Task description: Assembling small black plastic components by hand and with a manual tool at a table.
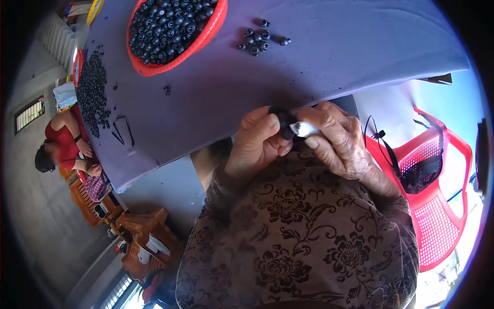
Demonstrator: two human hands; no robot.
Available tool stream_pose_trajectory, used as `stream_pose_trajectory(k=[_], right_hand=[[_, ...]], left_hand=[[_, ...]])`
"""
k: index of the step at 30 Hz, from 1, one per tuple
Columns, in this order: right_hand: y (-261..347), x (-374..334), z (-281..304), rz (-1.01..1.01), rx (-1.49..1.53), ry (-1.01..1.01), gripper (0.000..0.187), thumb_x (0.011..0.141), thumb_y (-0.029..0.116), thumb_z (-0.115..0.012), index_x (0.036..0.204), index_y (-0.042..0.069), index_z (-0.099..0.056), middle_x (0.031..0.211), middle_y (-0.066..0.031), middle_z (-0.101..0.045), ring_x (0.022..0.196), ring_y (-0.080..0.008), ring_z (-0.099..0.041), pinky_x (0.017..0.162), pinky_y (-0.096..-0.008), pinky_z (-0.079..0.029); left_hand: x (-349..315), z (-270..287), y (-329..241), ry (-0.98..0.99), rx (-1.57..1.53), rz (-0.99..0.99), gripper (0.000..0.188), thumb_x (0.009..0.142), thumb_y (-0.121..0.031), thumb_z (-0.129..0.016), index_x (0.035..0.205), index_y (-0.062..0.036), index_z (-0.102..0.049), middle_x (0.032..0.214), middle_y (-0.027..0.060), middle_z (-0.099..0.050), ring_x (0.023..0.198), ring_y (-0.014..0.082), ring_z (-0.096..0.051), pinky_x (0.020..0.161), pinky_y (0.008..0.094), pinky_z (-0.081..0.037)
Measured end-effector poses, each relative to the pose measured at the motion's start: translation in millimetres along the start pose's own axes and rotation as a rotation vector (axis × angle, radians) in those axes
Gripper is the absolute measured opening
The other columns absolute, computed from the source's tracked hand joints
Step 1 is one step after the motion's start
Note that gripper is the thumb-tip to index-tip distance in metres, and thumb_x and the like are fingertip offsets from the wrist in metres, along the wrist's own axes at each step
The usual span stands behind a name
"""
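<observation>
Close to my body, just off the table's front edge, my left hand [257, 136] pinches a small rounded black part [284, 122] between thumb and fingers. My right hand [339, 139] is closed on a small white object with a dark tip [304, 129], whose tip meets the black part. Fingers cover much of both things, so their exact kind cannot be made out. Beyond my hands, a loose group of several similar black parts [257, 38] lies on the grey-purple tablecloth [206, 108].
A red plastic basket [208, 38] heaped with black parts stands at the far left. Many tiny dark pieces [92, 87] spread along the left edge, near thin tweezer-like tools [123, 131]. A person in red [64, 136] sits there. A red chair [437, 221] stands at my right.
</observation>
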State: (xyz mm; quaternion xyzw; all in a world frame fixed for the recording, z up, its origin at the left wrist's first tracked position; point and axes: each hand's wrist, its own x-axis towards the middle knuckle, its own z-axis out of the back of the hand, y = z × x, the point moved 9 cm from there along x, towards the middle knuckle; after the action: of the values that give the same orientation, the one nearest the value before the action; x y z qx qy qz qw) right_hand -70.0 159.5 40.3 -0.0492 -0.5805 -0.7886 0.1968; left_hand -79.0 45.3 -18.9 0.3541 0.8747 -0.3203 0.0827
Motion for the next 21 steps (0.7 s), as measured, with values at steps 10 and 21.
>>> stream_pose_trajectory(k=[10,21], right_hand=[[16.3,-1.6,1.8,0.189,-0.172,-0.092,0.038,0.078,0.010,-0.065,0.110,-0.006,-0.053,0.088,-0.0130,-0.060,0.064,-0.0243,-0.056,0.057,-0.0342,-0.048],[14.5,0.7,5.6,0.135,-0.132,-0.140,0.039,0.077,0.008,-0.065,0.111,-0.006,-0.053,0.087,-0.0133,-0.060,0.066,-0.0237,-0.056,0.056,-0.0339,-0.049]], left_hand=[[-4.2,-16.4,-7.6,-0.021,0.143,-0.083,0.019,0.090,-0.018,-0.051,0.098,-0.0028,-0.059,0.076,0.0024,-0.055,0.067,0.0090,-0.051,0.055,0.0225,-0.044],[-3.1,-20.3,-10.9,-0.025,0.147,-0.117,0.020,0.091,-0.020,-0.051,0.098,-0.0031,-0.058,0.078,0.0042,-0.056,0.067,0.0105,-0.052,0.056,0.0236,-0.044]])
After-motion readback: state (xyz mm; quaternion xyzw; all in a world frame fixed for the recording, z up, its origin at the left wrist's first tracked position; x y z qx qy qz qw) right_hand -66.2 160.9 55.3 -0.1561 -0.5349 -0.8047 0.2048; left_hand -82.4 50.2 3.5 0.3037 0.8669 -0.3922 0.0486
